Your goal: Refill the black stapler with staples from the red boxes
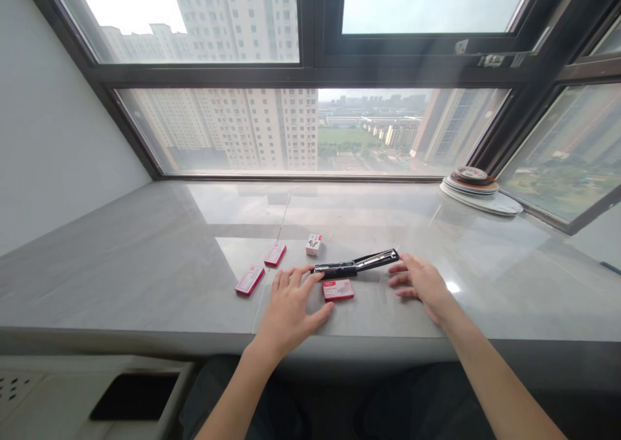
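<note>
A black stapler lies folded open on the grey stone sill, its metal inner parts showing. The fingertips of my left hand rest at the stapler's left end, fingers and thumb spread. My right hand is beside the raised arm at the other end, its fingers apart; whether the index fingertip touches the arm I cannot tell. Just in front of the stapler, between my hands, lies a red and white staple box. Behind it stands a small white box with a picture on its side.
Two more flat red and white boxes, one nearer and one farther, lie left of my left hand. A stack of plates sits in the far right corner by the window. The sill's front edge runs before my legs.
</note>
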Available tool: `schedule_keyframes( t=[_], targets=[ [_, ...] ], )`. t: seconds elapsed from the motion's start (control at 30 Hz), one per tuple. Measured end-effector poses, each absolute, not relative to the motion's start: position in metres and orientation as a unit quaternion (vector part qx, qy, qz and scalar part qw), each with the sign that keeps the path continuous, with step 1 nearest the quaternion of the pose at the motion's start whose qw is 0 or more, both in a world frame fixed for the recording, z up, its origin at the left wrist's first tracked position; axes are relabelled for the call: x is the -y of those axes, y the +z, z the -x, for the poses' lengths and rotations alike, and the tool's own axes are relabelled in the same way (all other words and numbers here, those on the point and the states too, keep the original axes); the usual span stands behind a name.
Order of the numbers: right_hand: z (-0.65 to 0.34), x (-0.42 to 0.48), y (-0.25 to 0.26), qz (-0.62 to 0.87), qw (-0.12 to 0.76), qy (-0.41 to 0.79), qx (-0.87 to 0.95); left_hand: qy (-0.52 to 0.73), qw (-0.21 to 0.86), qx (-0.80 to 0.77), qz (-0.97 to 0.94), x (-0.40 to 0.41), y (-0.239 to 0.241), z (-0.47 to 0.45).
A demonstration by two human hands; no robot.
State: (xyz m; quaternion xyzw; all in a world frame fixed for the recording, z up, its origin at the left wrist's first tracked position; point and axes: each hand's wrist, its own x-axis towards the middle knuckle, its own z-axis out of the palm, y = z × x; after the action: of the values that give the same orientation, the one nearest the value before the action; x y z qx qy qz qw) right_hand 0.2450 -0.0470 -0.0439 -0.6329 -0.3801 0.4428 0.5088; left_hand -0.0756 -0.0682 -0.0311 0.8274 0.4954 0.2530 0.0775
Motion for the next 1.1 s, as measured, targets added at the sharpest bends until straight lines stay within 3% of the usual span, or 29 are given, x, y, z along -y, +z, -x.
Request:
schedule_keyframes(
  t=[0.27, 0.63, 0.73, 0.9, 1.1],
  targets=[
    [-0.185, 0.077, -0.039, 0.564, 0.337, 0.544, 0.522, 0.238, 0.106, -0.494, -0.829, 0.065, -0.030, 0.077],
    [-0.170, 0.066, -0.031, 0.609, 0.292, 0.504, 0.538, 0.259, 0.131, -0.490, -0.822, 0.061, -0.031, 0.079],
    [-0.184, 0.070, -0.027, 0.651, 0.269, 0.428, 0.566, 0.262, 0.127, -0.488, -0.823, 0.062, -0.031, 0.079],
    [-0.179, 0.071, -0.009, 0.645, 0.317, 0.248, 0.650, 0.261, 0.109, -0.489, -0.825, 0.064, -0.032, 0.076],
    [-0.139, 0.046, -0.005, 0.593, 0.307, 0.328, 0.668, 0.256, 0.085, -0.490, -0.829, 0.065, -0.034, 0.075]
  ],
)
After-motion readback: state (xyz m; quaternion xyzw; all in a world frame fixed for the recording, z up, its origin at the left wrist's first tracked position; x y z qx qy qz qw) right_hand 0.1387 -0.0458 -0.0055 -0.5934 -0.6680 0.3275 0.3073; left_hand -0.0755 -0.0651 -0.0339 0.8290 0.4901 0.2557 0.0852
